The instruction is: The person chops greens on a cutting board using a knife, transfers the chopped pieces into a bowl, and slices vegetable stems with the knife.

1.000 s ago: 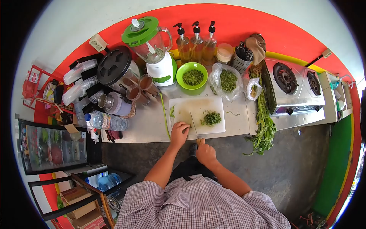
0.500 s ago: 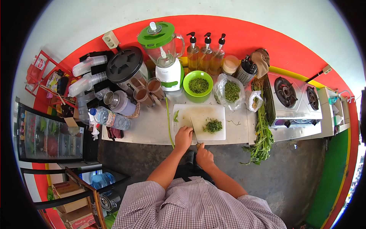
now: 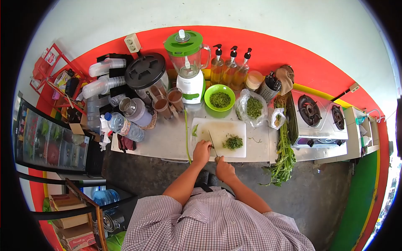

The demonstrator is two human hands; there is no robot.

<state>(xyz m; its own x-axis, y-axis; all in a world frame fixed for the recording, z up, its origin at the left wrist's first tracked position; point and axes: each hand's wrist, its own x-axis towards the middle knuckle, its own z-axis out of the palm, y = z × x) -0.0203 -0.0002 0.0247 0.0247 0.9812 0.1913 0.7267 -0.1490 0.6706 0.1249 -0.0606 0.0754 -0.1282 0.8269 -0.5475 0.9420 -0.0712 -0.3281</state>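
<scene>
On the white cutting board my right hand is wrapped round the handle of a knife, its blade pointing away from me. My left hand rests at the board's front edge, fingers curled close beside the blade. A bit of dark green shows at its fingertips, too small to name. Right of the blade lies a small heap of chopped green leaves. One loose leaf sits near the board's left edge, and a long green stalk lies just left of the board.
Behind the board stand a green bowl of chopped greens, a plastic bag of greens and a blender. Leafy stalks hang over the counter edge beside the gas stove. Cups and a water bottle are at left.
The head view has tilted and shifted slightly, so the counter items appear lower. Both hands and the knife keep nearly the same place on the board.
</scene>
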